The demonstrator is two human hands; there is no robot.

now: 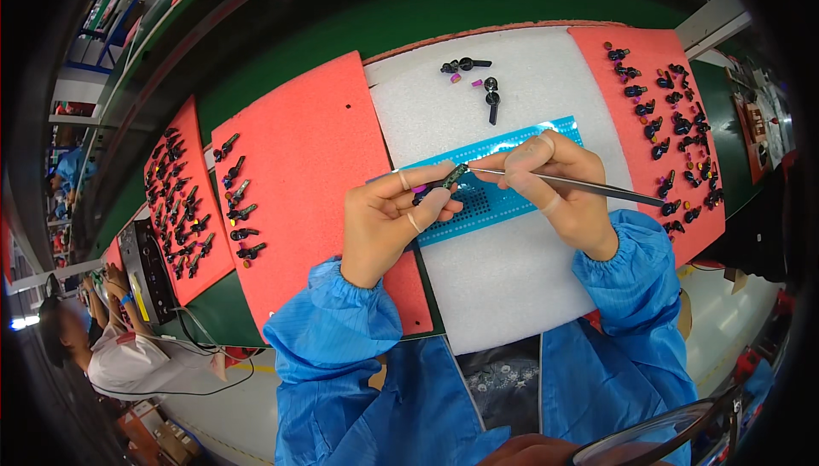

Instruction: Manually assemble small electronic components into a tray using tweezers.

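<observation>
My left hand (394, 214) pinches a small dark part with a green circuit board (455, 176), holding it over a blue perforated sheet (512, 202). In my right hand (559, 185) is a pair of long metal tweezers (597, 187), its tips touching or almost touching the end of the board. Finger cots cover several fingertips. Beneath the hands, the blue sheet lies on a white foam mat (478, 295). Farther back on that mat are two black parts, one of them upright (491, 101), with small magenta pieces (455, 79) beside them.
On the right, a pink foam mat (597, 48) carries many dark parts. To the left, another pink mat (316, 142) has a row of similar parts with green boards, and a third (217, 244) is crowded with them. A black box (147, 270) with cables stands near a co-worker (128, 359).
</observation>
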